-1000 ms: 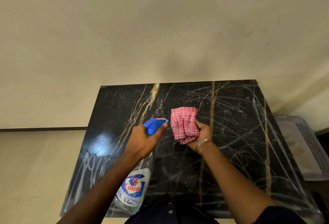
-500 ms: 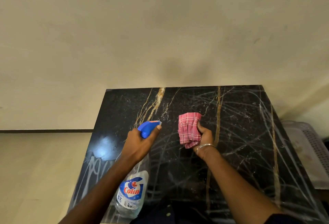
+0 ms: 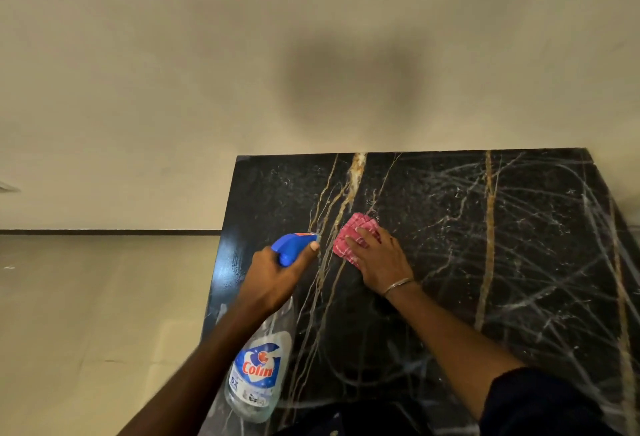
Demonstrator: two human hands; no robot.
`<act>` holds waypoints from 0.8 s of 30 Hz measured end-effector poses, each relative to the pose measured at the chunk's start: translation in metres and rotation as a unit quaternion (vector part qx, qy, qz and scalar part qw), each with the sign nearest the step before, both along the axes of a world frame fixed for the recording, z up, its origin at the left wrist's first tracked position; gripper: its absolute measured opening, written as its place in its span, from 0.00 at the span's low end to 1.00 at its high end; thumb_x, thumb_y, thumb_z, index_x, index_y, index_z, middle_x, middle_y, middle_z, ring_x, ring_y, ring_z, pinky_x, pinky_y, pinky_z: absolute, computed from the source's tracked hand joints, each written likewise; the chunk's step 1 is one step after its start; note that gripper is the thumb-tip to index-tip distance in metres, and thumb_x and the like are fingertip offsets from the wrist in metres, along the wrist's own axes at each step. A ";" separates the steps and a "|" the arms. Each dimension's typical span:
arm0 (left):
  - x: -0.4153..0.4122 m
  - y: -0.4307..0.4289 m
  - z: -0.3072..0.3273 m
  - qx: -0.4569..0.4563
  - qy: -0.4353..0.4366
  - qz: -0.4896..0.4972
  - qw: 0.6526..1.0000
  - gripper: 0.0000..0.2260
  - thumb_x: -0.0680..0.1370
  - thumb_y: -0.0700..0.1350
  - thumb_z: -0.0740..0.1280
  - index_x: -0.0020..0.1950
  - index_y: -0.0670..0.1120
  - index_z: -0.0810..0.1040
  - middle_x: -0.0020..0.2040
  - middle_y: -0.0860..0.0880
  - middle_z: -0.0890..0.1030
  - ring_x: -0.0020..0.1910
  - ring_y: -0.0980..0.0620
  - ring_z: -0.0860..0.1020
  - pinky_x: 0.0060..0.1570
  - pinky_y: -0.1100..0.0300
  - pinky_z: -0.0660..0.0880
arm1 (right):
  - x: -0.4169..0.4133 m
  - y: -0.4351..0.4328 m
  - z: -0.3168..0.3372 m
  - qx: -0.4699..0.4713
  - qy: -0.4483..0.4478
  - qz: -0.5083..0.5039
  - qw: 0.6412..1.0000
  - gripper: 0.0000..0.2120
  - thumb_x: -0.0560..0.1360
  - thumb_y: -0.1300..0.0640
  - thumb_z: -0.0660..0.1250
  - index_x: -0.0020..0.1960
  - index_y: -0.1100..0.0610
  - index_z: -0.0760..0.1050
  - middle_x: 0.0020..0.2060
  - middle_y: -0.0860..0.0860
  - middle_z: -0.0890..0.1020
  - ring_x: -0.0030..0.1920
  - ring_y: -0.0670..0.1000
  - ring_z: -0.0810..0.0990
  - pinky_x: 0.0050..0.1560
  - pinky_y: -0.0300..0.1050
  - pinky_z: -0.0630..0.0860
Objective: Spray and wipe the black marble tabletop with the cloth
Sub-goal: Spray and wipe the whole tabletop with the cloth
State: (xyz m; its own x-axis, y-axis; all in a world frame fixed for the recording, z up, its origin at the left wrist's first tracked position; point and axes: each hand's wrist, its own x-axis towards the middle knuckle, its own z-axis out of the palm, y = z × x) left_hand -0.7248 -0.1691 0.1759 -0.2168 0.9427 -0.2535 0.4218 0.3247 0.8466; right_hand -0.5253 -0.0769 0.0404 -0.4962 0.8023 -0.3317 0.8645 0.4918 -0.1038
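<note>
The right hand (image 3: 379, 259) lies flat with its fingers spread, pressing the cloth (image 3: 355, 240) onto the tabletop (image 3: 485, 262) a little left of the middle, between the thick gold vein at the far edge and the near part of the slab. The left hand (image 3: 277, 279) is clenched round the neck of the bottle (image 3: 258, 373), with a fingertip lying along the blue trigger head, and holds it over the left part of the slab with the nozzle pointing away, just beside the cloth. White droplets and streaks show over much of the stone, most thickly to the right, so I judge that most of the wiping is not yet done. The chief risk, as I read it, is the spacing: nozzle and cloth hand sit so close that a squeeze now would wet the knuckles or soak the cloth rather than the stone. The bottle hangs near the left edge, so a spray aimed that way could go past the slab onto the pale floor (image 3: 86, 314). The cloth is bunched small under the palm; a broad stroke might let it roll out from under the fingers, leaving bare skin smearing the wet surface. With only one hand working, the far right corner looks a long reach, and leaning over could drag the sleeve (image 3: 540, 401) across the damp near edge and spoil it.
</note>
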 end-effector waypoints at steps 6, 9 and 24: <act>-0.023 0.015 -0.014 -0.014 -0.020 -0.012 1.000 0.11 0.75 0.60 0.64 0.43 0.53 0.76 0.33 0.45 0.79 0.30 0.52 0.75 0.34 0.65 0.73 | 0.024 0.034 -0.013 0.065 -0.028 0.090 0.993 0.28 0.80 0.43 0.44 0.79 0.47 0.53 0.79 0.51 0.56 0.78 0.60 0.53 0.70 0.63 0.58; -0.033 0.024 -0.018 -0.018 -0.026 -0.017 0.999 0.09 0.77 0.55 0.65 0.42 0.51 0.76 0.31 0.49 0.77 0.28 0.59 0.73 0.31 0.71 0.70 | 0.045 0.083 -0.016 0.069 -0.088 -0.044 0.993 0.32 0.78 0.44 0.36 0.80 0.51 0.45 0.79 0.54 0.47 0.78 0.61 0.43 0.75 0.65 0.47; -0.065 0.052 -0.025 0.011 -0.052 0.026 0.998 0.14 0.75 0.59 0.65 0.46 0.48 0.78 0.36 0.42 0.81 0.32 0.49 0.78 0.35 0.64 0.75 | -0.025 0.006 -0.024 0.026 0.027 0.153 0.987 0.28 0.83 0.44 0.43 0.80 0.49 0.46 0.79 0.52 0.47 0.78 0.58 0.41 0.76 0.59 0.42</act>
